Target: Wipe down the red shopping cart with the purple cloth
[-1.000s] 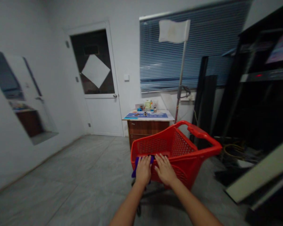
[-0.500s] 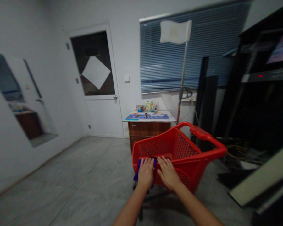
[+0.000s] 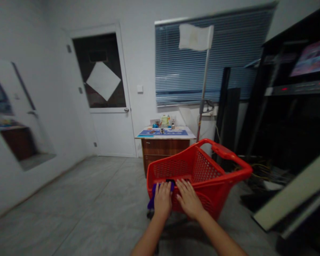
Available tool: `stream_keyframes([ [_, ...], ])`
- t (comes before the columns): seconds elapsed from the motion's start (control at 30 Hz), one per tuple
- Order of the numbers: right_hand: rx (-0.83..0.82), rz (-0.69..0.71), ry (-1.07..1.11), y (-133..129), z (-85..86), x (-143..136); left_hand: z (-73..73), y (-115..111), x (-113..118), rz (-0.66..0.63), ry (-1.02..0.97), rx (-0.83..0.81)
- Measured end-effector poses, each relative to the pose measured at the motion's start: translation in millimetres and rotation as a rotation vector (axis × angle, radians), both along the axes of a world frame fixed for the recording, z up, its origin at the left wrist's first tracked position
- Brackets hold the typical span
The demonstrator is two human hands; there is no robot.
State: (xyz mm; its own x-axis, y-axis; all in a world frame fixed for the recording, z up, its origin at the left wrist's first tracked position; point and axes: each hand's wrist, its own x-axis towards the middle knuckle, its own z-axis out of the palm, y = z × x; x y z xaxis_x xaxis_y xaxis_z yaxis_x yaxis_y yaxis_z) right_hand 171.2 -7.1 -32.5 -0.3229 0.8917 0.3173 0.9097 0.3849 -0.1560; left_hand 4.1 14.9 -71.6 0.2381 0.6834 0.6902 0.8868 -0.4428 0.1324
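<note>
A red plastic shopping cart [image 3: 221, 186] with perforated sides stands before me. A purple cloth [image 3: 151, 202] hangs over its near rim, toward the left end. My left hand [image 3: 163, 200] presses the cloth against that rim, its fingers bent over the top; part of the cloth is hidden beneath it. Just to the right, my right hand [image 3: 188, 200] rests on the same rim with fingers stretched and slightly apart. Something small and dark shows behind my left fingers, too unclear to name.
Behind the cart is a brown drawer cabinet [image 3: 166, 146] with small items on top. A white flag [image 3: 194, 37] on a pole stands by the window blinds [image 3: 176, 78]. A door [image 3: 110, 133] and a wall mirror [image 3: 18, 142] are to the left. Cables and panels lie at right.
The view has turned slightly right, so the surroundings sit a little further left. Both hands stay at the near rim, with the cloth still under my left hand.
</note>
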Motion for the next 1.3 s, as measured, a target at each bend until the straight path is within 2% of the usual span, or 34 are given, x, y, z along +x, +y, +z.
stream_keyframes([
  [0.13,0.025,0.014,-0.006,-0.2,0.2,-0.3,2.9,-0.3,14.7,-0.049,-0.030,-0.052],
  [0.23,0.037,-0.008,-0.027,-0.5,0.8,5.9,2.5,0.3,4.8,-0.063,-0.042,-0.068],
  [0.37,0.096,-0.185,-0.005,-2.3,4.3,22.9,5.8,-1.6,-15.2,-0.023,-0.069,-0.097],
  [0.4,0.095,-0.192,-0.005,-2.9,5.3,27.0,8.2,-2.6,-16.3,-0.009,-0.078,-0.110],
  [0.5,0.068,-0.164,-0.021,-3.4,7.0,33.9,17.9,-5.3,-4.9,-0.001,-0.084,-0.157],
  [0.57,0.058,-0.168,-0.022,-2.3,6.1,34.3,23.5,-5.8,11.4,-0.054,-0.060,-0.179],
  [0.7,0.063,-0.177,-0.009,1.1,3.6,33.8,25.5,-3.7,34.1,-0.111,-0.029,-0.168],
  [0.83,0.053,-0.147,-0.025,0.2,8.0,36.7,15.5,-0.7,21.3,-0.095,0.006,-0.113],
  [0.93,0.019,-0.146,-0.034,-1.1,13.1,37.1,8.6,-0.1,9.1,-0.030,-0.014,-0.078],
  [1.03,0.006,-0.144,-0.031,0.0,14.8,36.0,11.2,-0.7,15.9,0.016,-0.040,-0.099],
  [1.2,0.019,-0.133,-0.019,1.8,14.4,36.8,25.7,-0.4,42.3,-0.098,-0.039,-0.169],
  [1.3,0.010,-0.119,-0.020,-0.1,16.1,39.3,24.5,0.9,38.0,-0.155,-0.028,-0.165],
])
